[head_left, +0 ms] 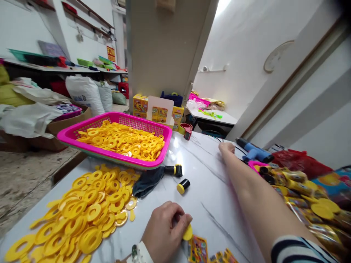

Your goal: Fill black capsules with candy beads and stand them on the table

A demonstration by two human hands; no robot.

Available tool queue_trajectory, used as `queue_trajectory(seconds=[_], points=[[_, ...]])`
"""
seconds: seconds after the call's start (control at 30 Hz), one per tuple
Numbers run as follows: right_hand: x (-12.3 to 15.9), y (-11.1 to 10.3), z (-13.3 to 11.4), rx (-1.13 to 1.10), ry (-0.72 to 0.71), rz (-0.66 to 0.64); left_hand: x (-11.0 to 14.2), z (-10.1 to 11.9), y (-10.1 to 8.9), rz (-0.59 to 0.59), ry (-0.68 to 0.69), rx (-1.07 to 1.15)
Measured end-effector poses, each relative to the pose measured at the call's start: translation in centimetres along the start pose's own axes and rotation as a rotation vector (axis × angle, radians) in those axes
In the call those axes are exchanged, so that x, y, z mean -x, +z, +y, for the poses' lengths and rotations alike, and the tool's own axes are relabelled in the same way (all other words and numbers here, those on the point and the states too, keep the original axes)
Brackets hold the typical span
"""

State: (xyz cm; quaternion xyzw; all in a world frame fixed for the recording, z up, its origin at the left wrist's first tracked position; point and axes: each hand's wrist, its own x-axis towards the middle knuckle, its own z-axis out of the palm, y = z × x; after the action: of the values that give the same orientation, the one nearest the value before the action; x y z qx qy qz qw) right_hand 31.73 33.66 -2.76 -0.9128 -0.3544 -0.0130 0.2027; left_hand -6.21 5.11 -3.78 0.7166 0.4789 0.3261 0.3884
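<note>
Flat, smooth yellow plastic rings (75, 209) lie heaped on a glossy, grey-veined white tabletop (208, 175); beside them stands a rectangular magenta plastic basket (166, 146) with perforated walls, full of similar pieces; the left hand (165, 227), half curled, pinches a small round yellow disc (188, 233) just beside a shiny printed packet (199, 249); the right hand (227, 147) (at full stretch) is near a blue-and-black pistol-shaped tool (257, 151); whether it grasps anything, I cannot tell.
</note>
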Motion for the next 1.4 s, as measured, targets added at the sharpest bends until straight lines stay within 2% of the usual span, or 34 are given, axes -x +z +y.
queue_trajectory(seconds=[0.23,0.57,0.73,0.93,1.17,1.4], points=[[-2.0,2.2,1.5,0.049,0.151,-0.141,-0.2,-0.4,0.3,-0.016,-0.01,-0.014],[-1.9,2.6,2.1,0.082,0.199,-0.084,-0.2,-0.8,0.3,-0.009,0.037,-0.029],[-2.2,2.6,2.4,0.113,0.167,-0.082,-0.1,-0.7,0.3,0.005,0.044,-0.035],[-2.0,2.6,2.5,0.152,0.047,-0.094,-0.2,-0.8,0.4,-0.003,0.028,-0.028],[0.0,2.2,2.8,0.195,-0.028,-0.092,-0.3,-0.5,0.4,-0.008,-0.015,-0.021],[2.6,0.9,3.6,0.188,-0.04,-0.09,-0.1,0.0,0.3,0.014,-0.011,-0.016]])
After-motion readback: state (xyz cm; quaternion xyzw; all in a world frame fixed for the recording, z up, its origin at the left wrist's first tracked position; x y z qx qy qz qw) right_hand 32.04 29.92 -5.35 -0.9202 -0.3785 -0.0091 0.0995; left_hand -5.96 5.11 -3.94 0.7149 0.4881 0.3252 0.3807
